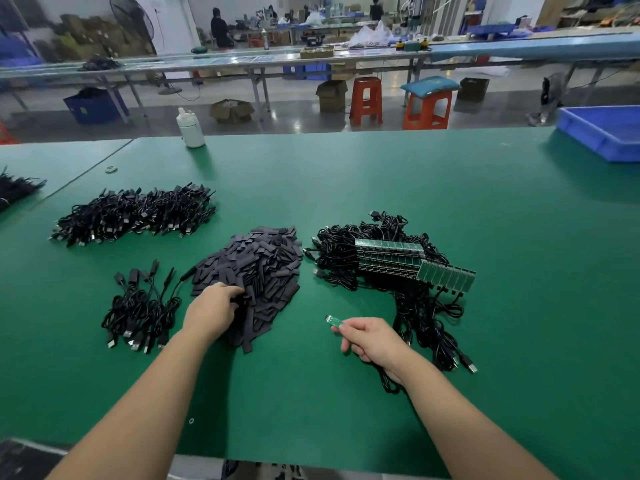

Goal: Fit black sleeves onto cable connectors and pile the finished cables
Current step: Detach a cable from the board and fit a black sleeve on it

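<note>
Head view showed a green tabletop (381, 188) w/ work sorted into heaps. Left hand (213, 308) reached into the loose pile of black sleeves (258, 268) near table centre, fingers curled down among them; couldn't tell whether it had one pinched yet. Right hand (369, 337) gripped a cable by its connector end, small green board (334, 321) sticking out past the fingertips, bare, no sleeve on it; cable trailed back under the wrist toward the near edge.

Progress, judged from the layout: big heap of cables (135, 216) toward the far-left of the tabletop looked like finished stock, and a small bunch (142, 310) just left of the sleeve pile looked like recently sleeved ones, black ends pointing away. Right of the sleeves sat an untouched tangle (381, 261) w/ green board strips (446, 275) on top, so plenty left to do. Sleeve pile also large. Roughly mid-job, maybe less than half by the right-hand stock.

Next step prob. pick one sleeve, slide over the board.

White bottle (190, 128) at far edge, blue bin (602, 131) at far-right corner.
</note>
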A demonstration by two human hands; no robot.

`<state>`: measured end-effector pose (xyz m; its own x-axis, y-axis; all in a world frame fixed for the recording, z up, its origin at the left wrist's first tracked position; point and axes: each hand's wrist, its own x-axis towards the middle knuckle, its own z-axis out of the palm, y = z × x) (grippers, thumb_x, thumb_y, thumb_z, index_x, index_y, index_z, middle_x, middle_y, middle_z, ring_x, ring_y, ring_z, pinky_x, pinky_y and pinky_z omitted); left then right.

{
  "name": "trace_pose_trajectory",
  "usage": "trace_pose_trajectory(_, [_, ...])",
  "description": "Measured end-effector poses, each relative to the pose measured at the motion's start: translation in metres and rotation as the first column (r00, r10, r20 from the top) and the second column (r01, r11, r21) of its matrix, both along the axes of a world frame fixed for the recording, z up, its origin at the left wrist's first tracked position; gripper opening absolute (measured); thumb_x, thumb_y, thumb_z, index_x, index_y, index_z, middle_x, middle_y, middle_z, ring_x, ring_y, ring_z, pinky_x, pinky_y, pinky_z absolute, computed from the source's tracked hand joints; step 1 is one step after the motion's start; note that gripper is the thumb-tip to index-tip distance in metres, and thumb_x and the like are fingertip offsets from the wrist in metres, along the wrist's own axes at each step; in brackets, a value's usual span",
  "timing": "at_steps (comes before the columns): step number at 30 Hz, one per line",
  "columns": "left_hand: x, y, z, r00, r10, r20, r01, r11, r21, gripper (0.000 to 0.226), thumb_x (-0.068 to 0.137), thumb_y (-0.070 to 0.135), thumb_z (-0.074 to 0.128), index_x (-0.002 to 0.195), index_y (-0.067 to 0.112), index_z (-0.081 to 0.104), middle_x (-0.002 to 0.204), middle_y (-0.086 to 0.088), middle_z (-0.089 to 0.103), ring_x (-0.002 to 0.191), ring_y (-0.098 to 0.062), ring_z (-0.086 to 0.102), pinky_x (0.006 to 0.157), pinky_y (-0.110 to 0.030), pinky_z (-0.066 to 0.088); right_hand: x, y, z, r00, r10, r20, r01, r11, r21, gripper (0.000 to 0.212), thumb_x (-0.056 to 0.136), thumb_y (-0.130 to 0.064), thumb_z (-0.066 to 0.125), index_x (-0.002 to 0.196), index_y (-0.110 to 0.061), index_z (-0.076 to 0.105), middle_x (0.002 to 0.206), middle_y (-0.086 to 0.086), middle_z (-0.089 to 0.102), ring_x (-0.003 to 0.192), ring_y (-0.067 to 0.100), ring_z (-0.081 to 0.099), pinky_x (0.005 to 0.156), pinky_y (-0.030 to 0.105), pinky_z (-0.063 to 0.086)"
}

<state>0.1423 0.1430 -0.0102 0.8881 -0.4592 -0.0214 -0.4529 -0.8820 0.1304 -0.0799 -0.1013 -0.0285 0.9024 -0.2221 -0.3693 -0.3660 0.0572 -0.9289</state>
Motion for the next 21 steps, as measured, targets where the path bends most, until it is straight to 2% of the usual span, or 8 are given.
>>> trace_pose_trajectory(4, [-0.003, -0.003, -0.001, 0.996, -0.012, 0.093, 0.019, 0.997, -0.081, 0.023, 0.096, 0.023, 0.056, 0.114, 0.028, 0.07, 0.118, 0.003, 0.061, 0.111, -0.022, 0.055, 0.077, -0.035, 0.052, 0.001, 0.001, -0.004, 1.0, 0.001, -0.011, -0.001, 1.0, -0.018, 0.016, 0.099, -0.021, 0.06, 0.106, -0.013, 0.072, 0.081, -0.001, 0.074, 0.052, 0.003, 0.044, 0.045, 0.015, 0.034])
trace_pose_trajectory(7, [-0.007, -0.008, 0.001, 0.987, -0.047, 0.155, 0.068, 0.988, -0.136, 0.018, 0.096, 0.026, 0.06, 0.107, 0.025, 0.074, 0.116, 0.004, 0.064, 0.109, -0.021, 0.056, 0.076, -0.034, 0.052, 0.001, 0.0, -0.006, 1.0, 0.024, -0.016, -0.025, 0.998, -0.052, 0.015, 0.099, -0.022, 0.061, 0.105, -0.015, 0.073, 0.087, -0.002, 0.076, 0.055, 0.002, 0.048, 0.046, 0.017, 0.036])
trace_pose_trajectory(13, [-0.028, -0.025, 0.013, 0.976, 0.023, 0.216, 0.045, 0.952, -0.304, 0.016, 0.094, 0.023, 0.064, 0.102, 0.017, 0.076, 0.101, -0.001, 0.074, 0.088, -0.026, 0.067, 0.073, -0.036, 0.054, 0.001, -0.001, -0.008, 0.999, 0.052, -0.012, -0.053, 0.994, -0.097, 0.014, 0.099, -0.023, 0.061, 0.102, -0.018, 0.074, 0.088, -0.002, 0.076, 0.053, 0.001, 0.048, 0.047, 0.018, 0.04])
trace_pose_trajectory(14, [-0.032, -0.029, 0.014, 0.982, 0.028, 0.186, 0.038, 0.938, -0.343, 0.017, 0.094, 0.022, 0.063, 0.105, 0.017, 0.075, 0.098, -0.002, 0.075, 0.084, -0.025, 0.067, 0.073, -0.035, 0.055, 0.001, -0.002, -0.008, 0.999, 0.051, -0.014, -0.052, 0.994, -0.095, 0.014, 0.099, -0.022, 0.061, 0.102, -0.018, 0.074, 0.087, -0.002, 0.076, 0.052, 0.001, 0.048, 0.047, 0.017, 0.041])
trace_pose_trajectory(16, [-0.047, -0.038, 0.015, 0.999, -0.024, 0.034, 0.037, 0.892, -0.45, 0.022, 0.095, 0.02, 0.063, 0.114, 0.022, 0.073, 0.103, 0.006, 0.074, 0.078, -0.014, 0.065, 0.075, -0.028, 0.053, 0.001, -0.004, -0.008, 0.999, 0.046, -0.017, -0.047, 0.996, -0.082, 0.014, 0.098, -0.022, 0.061, 0.101, -0.017, 0.074, 0.084, -0.002, 0.076, 0.051, 0.002, 0.047, 0.047, 0.018, 0.041])
trace_pose_trajectory(18, [-0.068, -0.05, 0.012, 0.98, -0.14, -0.143, 0.045, 0.849, -0.526, 0.029, 0.096, 0.021, 0.06, 0.124, 0.026, 0.068, 0.111, 0.015, 0.067, 0.092, -0.006, 0.061, 0.086, -0.022, 0.045, 0.002, -0.005, -0.008, 0.999, 0.037, -0.028, -0.039, 0.997, -0.069, 0.014, 0.099, -0.021, 0.061, 0.101, -0.015, 0.074, 0.078, -0.003, 0.074, 0.05, 0.003, 0.046, 0.047, 0.018, 0.04])
trace_pose_trajectory(20, [-0.086, -0.059, 0.003, 0.934, -0.233, -0.27, 0.055, 0.842, -0.537, 0.034, 0.096, 0.023, 0.061, 0.13, 0.023, 0.063, 0.121, 0.012, 0.064, 0.11, -0.008, 0.058, 0.097, -0.024, 0.041, 0.003, -0.005, -0.007, 0.999, 0.033, -0.039, -0.035, 0.997, -0.065, 0.015, 0.099, -0.02, 0.06, 0.101, -0.013, 0.073, 0.071, -0.004, 0.07, 0.049, 0.003, 0.046, 0.045, 0.018, 0.039])
trace_pose_trajectory(21, [-0.093, -0.062, -0.001, 0.914, -0.265, -0.306, 0.069, 0.847, -0.527, 0.037, 0.095, 0.024, 0.063, 0.132, 0.02, 0.062, 0.123, 0.008, 0.064, 0.113, -0.01, 0.058, 0.1, -0.025, 0.042, 0.004, -0.005, -0.007, 0.998, 0.033, -0.046, -0.037, 0.997, -0.067, 0.016, 0.099, -0.02, 0.059, 0.1, -0.012, 0.073, 0.068, -0.005, 0.067, 0.049, 0.004, 0.045, 0.045, 0.018, 0.038])
